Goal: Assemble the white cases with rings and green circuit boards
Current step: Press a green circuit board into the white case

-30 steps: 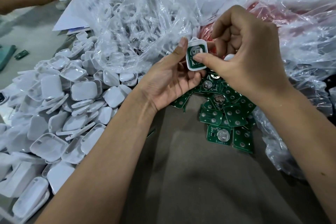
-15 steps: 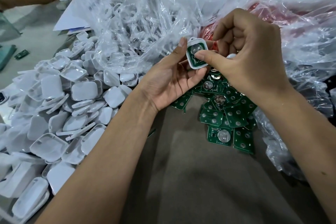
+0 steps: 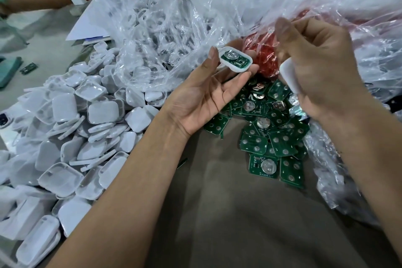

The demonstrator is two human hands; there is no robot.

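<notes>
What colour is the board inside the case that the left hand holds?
Green, with a round silver metal part; the board sits in the white case, seen in the head view.

Glossy crinkled plastic bags [image 3: 152,35], smooth white plastic cases [image 3: 104,112] — matt green boards [image 3: 282,146]

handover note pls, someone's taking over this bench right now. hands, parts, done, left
Left hand: pinches a white case half, green board seated inside.
Right hand: raised near the bag of red parts, another white piece tucked under its fingers.
Loose boards lie ahead on the table; empty case halves are piled left.
Done: board in case.
Left: likely close this case, then work through the piles.
</notes>
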